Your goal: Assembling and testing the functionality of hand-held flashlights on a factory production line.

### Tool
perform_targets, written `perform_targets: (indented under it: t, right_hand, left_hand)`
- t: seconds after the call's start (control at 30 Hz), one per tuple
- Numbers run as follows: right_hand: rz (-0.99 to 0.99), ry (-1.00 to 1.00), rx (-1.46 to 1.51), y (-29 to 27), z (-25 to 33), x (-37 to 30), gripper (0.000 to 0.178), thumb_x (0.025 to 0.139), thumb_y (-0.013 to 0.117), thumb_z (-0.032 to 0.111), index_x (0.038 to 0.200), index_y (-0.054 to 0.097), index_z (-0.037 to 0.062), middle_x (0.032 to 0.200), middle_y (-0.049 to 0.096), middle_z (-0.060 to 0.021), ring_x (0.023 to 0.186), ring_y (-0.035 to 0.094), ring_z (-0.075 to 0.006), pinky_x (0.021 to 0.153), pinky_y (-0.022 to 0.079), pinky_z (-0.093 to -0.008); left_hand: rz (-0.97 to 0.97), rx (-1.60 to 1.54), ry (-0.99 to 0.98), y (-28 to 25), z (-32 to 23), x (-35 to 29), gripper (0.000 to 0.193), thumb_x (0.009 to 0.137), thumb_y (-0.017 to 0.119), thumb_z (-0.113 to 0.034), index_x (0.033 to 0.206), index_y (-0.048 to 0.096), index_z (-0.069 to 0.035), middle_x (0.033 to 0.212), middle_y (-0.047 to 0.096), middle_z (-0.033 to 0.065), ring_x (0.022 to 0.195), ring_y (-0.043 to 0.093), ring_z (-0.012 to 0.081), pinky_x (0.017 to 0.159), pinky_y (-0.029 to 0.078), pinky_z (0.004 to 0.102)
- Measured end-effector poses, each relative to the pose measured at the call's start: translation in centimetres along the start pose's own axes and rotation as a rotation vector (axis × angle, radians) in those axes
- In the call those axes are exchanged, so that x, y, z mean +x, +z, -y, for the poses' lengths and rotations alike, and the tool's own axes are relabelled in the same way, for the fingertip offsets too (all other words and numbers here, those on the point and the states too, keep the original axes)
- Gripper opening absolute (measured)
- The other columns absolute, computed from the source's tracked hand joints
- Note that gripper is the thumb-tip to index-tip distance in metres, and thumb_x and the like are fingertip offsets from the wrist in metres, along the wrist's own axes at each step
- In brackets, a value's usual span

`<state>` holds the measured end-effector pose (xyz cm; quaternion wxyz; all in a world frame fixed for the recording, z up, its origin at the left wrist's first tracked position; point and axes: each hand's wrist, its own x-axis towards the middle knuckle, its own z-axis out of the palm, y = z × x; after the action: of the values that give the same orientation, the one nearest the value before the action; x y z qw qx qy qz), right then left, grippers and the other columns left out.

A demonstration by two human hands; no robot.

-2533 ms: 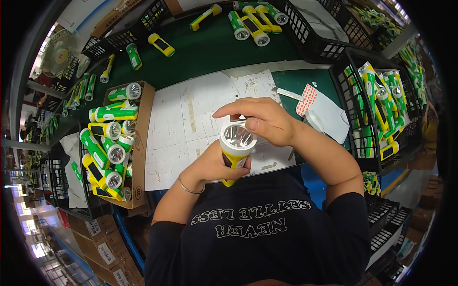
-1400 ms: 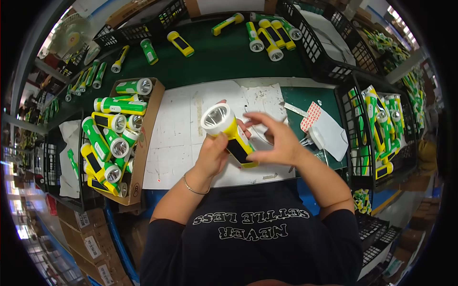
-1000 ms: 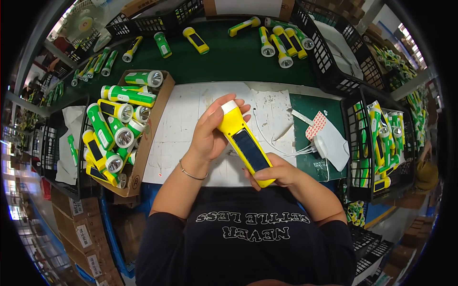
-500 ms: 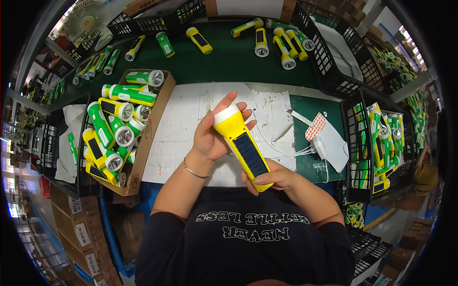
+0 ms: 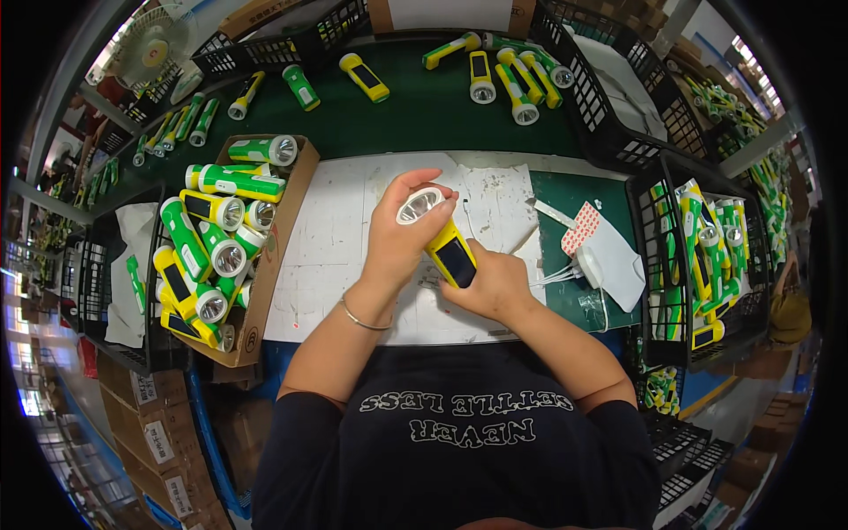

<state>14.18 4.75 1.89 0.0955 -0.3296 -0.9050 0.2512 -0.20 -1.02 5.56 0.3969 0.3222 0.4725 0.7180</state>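
Note:
Between my hands is a yellow flashlight [image 5: 454, 260] with a dark solar panel and a white head. Around the head end, my left hand [image 5: 399, 228] is closed, its fingers curled over the rim; the shiny reflector faces up toward me. My right hand [image 5: 495, 281] grips the tail end, hiding that end of the body. The flashlight is held above the white worktop [image 5: 327, 256]. White cables with a round white hub [image 5: 590, 265] lie to the right of my right hand, beside a white sheet with a red-patterned patch [image 5: 581, 228].
At left, a cardboard box [image 5: 281, 228] holds several green and yellow flashlights. A black crate [image 5: 655, 291] at right holds more. Several flashlights lie along the green bench [image 5: 389, 124] at the back, with another black crate [image 5: 609, 97] at far right.
The flashlight has turned so its reflector faces up toward me and its tail points farther from my body. My left hand now wraps the head; my right hand has moved forward with the tail.

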Motion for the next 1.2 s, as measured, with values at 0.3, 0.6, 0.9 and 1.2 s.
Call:
perform_targets:
  t: [0.3, 0.6, 0.9, 1.2]
  right_hand:
    - [0.068, -0.060, 0.054, -0.7, -1.0, 2.3, 0.042, 0.061, 0.071, 0.038, 0.082, 0.057, 0.0050, 0.071, 0.064, -0.0123, 0.066, 0.063, -0.0309, 0.060, 0.049, -0.0395]
    - [0.536, -0.083, 0.706, -2.6, -1.2, 0.4, 0.034, 0.065, 0.073, 0.025, 0.082, 0.059, -0.0007, 0.072, 0.061, -0.0078, 0.067, 0.059, -0.0157, 0.064, 0.047, -0.0290]
    - [0.457, -0.032, 0.913, -1.8, -0.9, -0.6, 0.033, 0.070, 0.073, 0.022, 0.090, 0.058, 0.0003, 0.075, 0.061, -0.0053, 0.067, 0.058, -0.0145, 0.064, 0.047, -0.0274]
    - [0.009, -0.054, 0.087, 0.6, -1.7, -0.3, 0.050, 0.060, 0.069, 0.043, 0.095, 0.059, 0.0084, 0.072, 0.063, -0.0155, 0.068, 0.062, -0.0343, 0.060, 0.050, -0.0406]
  left_hand:
    - [-0.115, -0.248, -0.062, -0.2, 1.4, 2.4, 0.046, 0.079, 0.066, -0.009, 0.121, 0.048, -0.002, 0.099, 0.058, 0.0094, 0.099, 0.058, 0.0190, 0.085, 0.047, 0.0291]
    - [0.235, -0.612, -0.100, -2.1, 2.8, 1.6, 0.044, 0.080, 0.062, -0.021, 0.119, 0.048, -0.005, 0.103, 0.059, 0.0123, 0.105, 0.057, 0.0297, 0.100, 0.041, 0.0441]
    - [0.422, -0.686, -0.200, -1.9, 3.6, 0.6, 0.078, 0.083, 0.058, -0.045, 0.143, 0.022, -0.011, 0.132, 0.046, 0.0128, 0.127, 0.039, 0.0303, 0.107, 0.028, 0.0504]
    - [0.075, 0.036, 0.031, 0.2, 0.3, -0.1, 0.052, 0.071, 0.072, -0.004, 0.115, 0.044, -0.004, 0.099, 0.057, 0.0084, 0.100, 0.057, 0.0190, 0.086, 0.046, 0.0294]
